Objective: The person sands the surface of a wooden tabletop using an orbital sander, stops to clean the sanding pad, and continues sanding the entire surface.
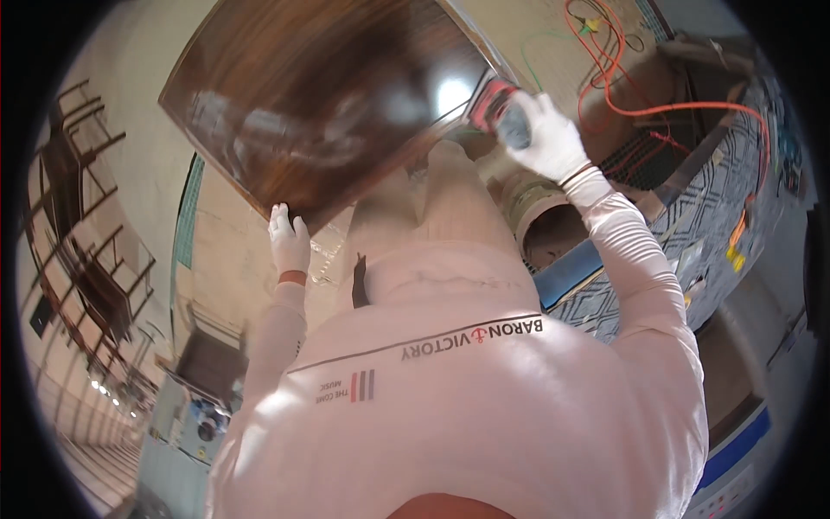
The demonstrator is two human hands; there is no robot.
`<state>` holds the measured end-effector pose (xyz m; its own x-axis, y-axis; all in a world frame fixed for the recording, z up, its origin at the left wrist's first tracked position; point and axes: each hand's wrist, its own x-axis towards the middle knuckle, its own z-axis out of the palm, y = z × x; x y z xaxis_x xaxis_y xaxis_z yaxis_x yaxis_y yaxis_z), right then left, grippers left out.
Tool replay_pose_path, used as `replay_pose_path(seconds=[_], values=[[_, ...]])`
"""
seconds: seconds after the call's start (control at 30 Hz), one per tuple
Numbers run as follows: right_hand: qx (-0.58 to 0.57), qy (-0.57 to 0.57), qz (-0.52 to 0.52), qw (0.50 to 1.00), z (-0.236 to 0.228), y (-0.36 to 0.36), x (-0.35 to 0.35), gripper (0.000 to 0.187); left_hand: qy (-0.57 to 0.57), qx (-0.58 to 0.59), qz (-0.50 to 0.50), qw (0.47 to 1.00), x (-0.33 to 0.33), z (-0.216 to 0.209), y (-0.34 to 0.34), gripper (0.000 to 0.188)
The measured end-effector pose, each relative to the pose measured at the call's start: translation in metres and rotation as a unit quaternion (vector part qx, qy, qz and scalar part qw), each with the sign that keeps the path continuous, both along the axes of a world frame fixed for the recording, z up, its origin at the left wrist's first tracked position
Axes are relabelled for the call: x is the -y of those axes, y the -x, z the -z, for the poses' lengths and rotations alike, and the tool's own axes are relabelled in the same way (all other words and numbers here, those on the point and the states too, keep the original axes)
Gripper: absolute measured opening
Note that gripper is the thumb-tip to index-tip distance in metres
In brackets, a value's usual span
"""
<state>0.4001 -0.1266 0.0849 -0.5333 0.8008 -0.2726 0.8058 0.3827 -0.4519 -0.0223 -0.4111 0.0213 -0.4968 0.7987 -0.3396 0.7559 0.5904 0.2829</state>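
A large dark brown glossy wooden panel (320, 95) fills the upper middle of the view, tilted. My left hand (288, 238), in a white glove, grips its lower corner edge. My right hand (549, 138), also gloved, is closed around a red and grey hand-held power tool (497, 108) pressed near the panel's right edge. My pale pink sleeves and shirt fill the lower half of the view.
An orange cable (640, 108) loops over the floor at the upper right. A patterned cloth-covered surface (709, 199) lies on the right, with a blue strip (566, 272) and a round tube opening (553, 229) below my right arm. Stacked chairs (82, 225) stand far left.
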Motion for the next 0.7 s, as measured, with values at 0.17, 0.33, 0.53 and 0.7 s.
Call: replay_pose_path(seconds=[0.17,0.33,0.53,0.7], values=[[-0.046,-0.043,-0.315,0.947,0.018,0.079,0.064,0.045,0.003,0.117,-0.178,0.977,0.028,-0.020,-0.073,0.040],[-0.066,-0.114,-0.454,0.881,0.021,0.100,0.084,0.041,-0.039,0.158,-0.186,0.969,0.034,-0.036,-0.127,0.039],[0.089,-0.134,-0.423,0.891,0.017,-0.009,-0.002,0.053,0.028,0.150,-0.282,0.947,0.077,-0.035,-0.133,0.037],[0.101,-0.116,-0.410,0.899,0.014,-0.007,0.002,0.056,-0.007,0.167,-0.255,0.952,0.118,-0.001,-0.119,0.038]])
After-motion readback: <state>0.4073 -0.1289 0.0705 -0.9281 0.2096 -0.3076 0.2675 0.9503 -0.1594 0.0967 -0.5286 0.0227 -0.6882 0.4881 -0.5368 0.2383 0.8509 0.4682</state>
